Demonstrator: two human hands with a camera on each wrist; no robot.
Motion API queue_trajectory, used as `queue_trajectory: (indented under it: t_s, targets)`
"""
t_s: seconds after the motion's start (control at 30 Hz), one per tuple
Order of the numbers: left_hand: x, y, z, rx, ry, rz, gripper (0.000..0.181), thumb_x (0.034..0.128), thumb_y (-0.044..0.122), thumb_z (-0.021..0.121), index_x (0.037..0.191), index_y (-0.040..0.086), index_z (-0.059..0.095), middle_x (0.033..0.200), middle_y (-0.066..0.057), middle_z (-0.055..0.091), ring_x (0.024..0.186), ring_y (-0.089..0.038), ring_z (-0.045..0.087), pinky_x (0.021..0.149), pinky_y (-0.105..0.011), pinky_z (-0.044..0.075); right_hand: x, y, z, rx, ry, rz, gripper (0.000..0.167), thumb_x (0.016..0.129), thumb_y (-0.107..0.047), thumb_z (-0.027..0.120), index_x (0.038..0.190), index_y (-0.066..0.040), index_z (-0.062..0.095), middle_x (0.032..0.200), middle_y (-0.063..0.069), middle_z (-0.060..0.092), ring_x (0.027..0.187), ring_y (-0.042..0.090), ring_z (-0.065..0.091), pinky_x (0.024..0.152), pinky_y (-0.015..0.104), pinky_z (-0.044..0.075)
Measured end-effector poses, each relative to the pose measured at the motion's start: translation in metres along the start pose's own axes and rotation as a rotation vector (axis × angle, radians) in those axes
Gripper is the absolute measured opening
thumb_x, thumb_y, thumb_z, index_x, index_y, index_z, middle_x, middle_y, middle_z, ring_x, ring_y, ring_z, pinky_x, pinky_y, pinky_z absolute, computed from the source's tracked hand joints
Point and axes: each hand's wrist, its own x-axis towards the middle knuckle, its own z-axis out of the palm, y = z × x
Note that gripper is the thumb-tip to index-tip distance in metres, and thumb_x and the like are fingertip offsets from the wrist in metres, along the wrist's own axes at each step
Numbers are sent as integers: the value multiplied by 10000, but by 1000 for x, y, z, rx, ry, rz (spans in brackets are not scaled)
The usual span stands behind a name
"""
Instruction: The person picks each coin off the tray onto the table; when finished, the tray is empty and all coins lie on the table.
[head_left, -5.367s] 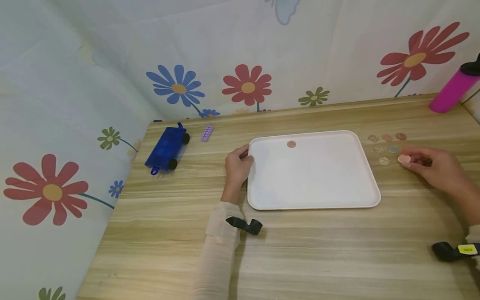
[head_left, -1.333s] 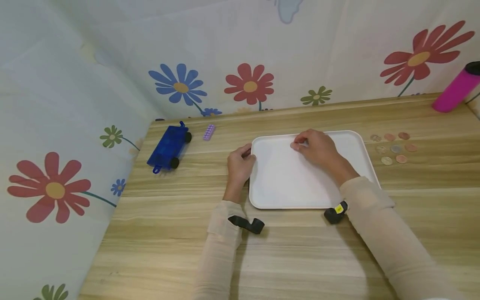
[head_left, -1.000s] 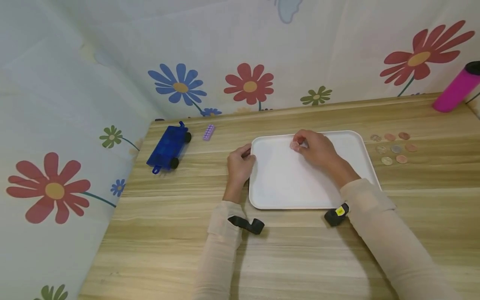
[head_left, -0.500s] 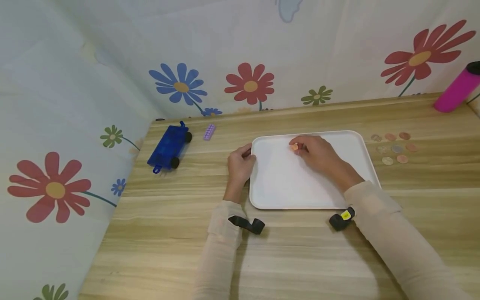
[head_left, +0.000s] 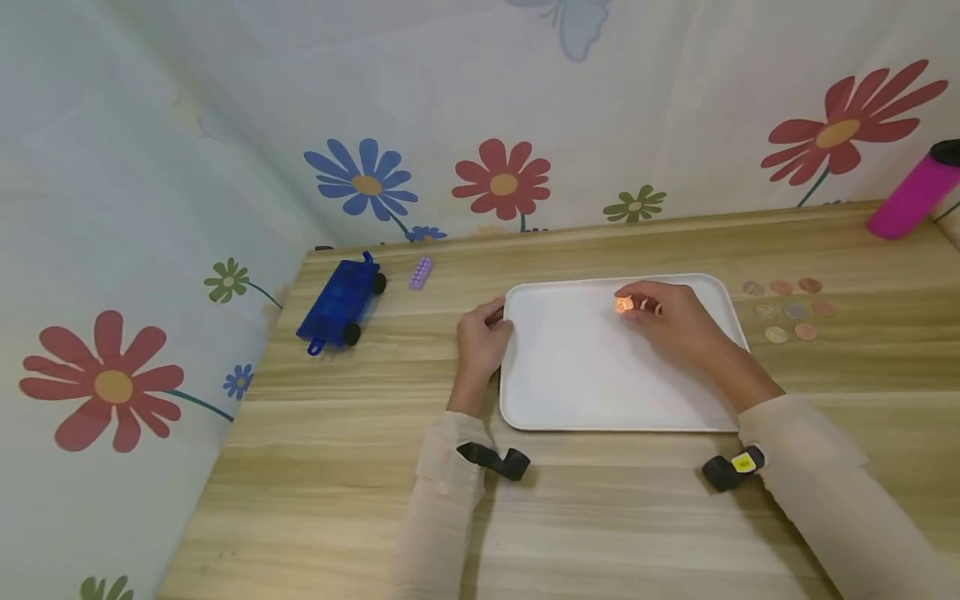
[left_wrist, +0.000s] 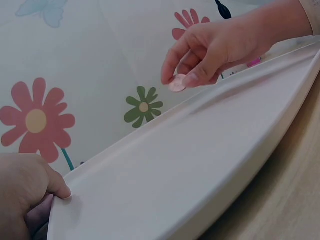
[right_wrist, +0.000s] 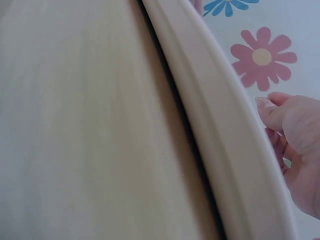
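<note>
My left hand (head_left: 482,343) grips the left edge of a white rectangular tray (head_left: 585,375). In the left wrist view its thumb (left_wrist: 61,190) presses on the tray's rim, while the other fingers are mostly hidden. Above the tray's far part, my right hand (head_left: 671,321) pinches a copper-coloured coin (head_left: 624,305) between thumb and fingertips. The left wrist view shows this coin (left_wrist: 177,83) held clear of the tray surface. To the right of the tray, several copper and silver coins (head_left: 795,311) lie flat in rows on the table.
A blue toy wagon (head_left: 341,304) with black wheels and a purple toy brick (head_left: 421,272) lie at the table's back left. A pink bottle (head_left: 911,196) with a black cap stands at the back right. Flower-printed cloth (head_left: 697,108) hangs behind the wooden table (head_left: 600,508).
My right hand set one coin among those at the right, then picked up the coin lying on the tray. It has lifted that coin and moved rightward. The left hand stays on the tray.
</note>
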Motion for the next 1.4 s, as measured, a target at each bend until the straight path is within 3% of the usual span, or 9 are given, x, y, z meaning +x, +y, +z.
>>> queue_trajectory:
  t_s: [0.3, 0.43, 0.57, 0.77, 0.9, 1.0, 1.1, 1.27, 1.4]
  targets:
    - [0, -1, 0, 14, 12, 8, 392, 864, -47, 632, 1252, -47, 691, 1138, -245, 745, 1077, -324, 718, 954, -361, 615, -32, 23, -37, -59, 172, 8, 274, 926, -67, 716, 1197, -29, 718, 897, 151, 705, 755, -6, 453, 566, 151, 365]
    - [1, 0, 0, 21, 9, 6, 393, 868, -47, 634, 1257, -45, 688, 1138, -242, 745, 1078, -319, 717, 952, -352, 615, -47, 41, -57, -99, 222, 26, 285, 914, -32, 719, 1195, 9, 710, 885, 216, 718, 740, -92, 412, 767, 242, 387]
    - [3, 2, 0, 30, 8, 8, 393, 875, -41, 634, 1265, -41, 685, 1148, -238, 744, 1085, -316, 715, 958, -356, 613, -63, 61, -80, -147, 247, 58, 307, 911, -5, 710, 1217, 25, 693, 909, 244, 680, 746, -131, 379, 797, 223, 390]
    - [4, 3, 0, 22, 12, 7, 396, 872, -48, 629, 1264, -41, 686, 1155, -239, 742, 1091, -318, 717, 965, -354, 611, -85, 92, -110, -216, 206, 228, 364, 974, -112, 664, 1302, 43, 634, 1054, 303, 670, 696, -174, 347, 556, 62, 350]
    - [3, 3, 2, 20, 12, 0, 395, 872, -51, 632, 1263, -39, 687, 1157, -237, 743, 1093, -316, 717, 966, -350, 610, -100, 111, -120, -205, 253, 220, 337, 978, -127, 664, 1236, 87, 639, 767, -198, 644, 667, -205, 367, 543, 71, 357]
    - [2, 4, 2, 17, 10, -1, 399, 869, -54, 631, 1264, -45, 684, 1153, -240, 742, 1092, -317, 715, 967, -348, 610, -112, 124, -123, -144, 288, 187, 196, 979, -99, 654, 1086, -240, 738, 752, -471, 428, 657, -202, 391, 543, 67, 356]
    - [3, 5, 3, 12, 1, -4, 403, 871, -54, 631, 1271, -50, 677, 1160, -243, 738, 1099, -316, 710, 973, -346, 607, -121, 134, -125, -106, 311, 148, 491, 971, -61, 652, 1016, -542, 563, 757, -484, 446, 646, -184, 407, 543, 66, 353]
    - [3, 4, 1, 12, -33, -4, 422, 873, -65, 633, 1295, -68, 652, 1182, -255, 726, 1120, -322, 702, 985, -333, 601, -122, 143, -127, -131, 295, 137, 290, 959, -79, 676, 995, -367, 660, 780, -491, 440, 650, -205, 417, 549, 58, 367]
    - [2, 5, -10, 40, -137, -7, 498, 899, -42, 616, 1394, -71, 564, 1272, -262, 688, 1202, -344, 672, 1041, -360, 573, -122, 147, -130, -119, 234, 180, 326, 956, -109, 690, 978, -432, 658, 815, -508, 455, 669, -222, 449, 552, 62, 399]
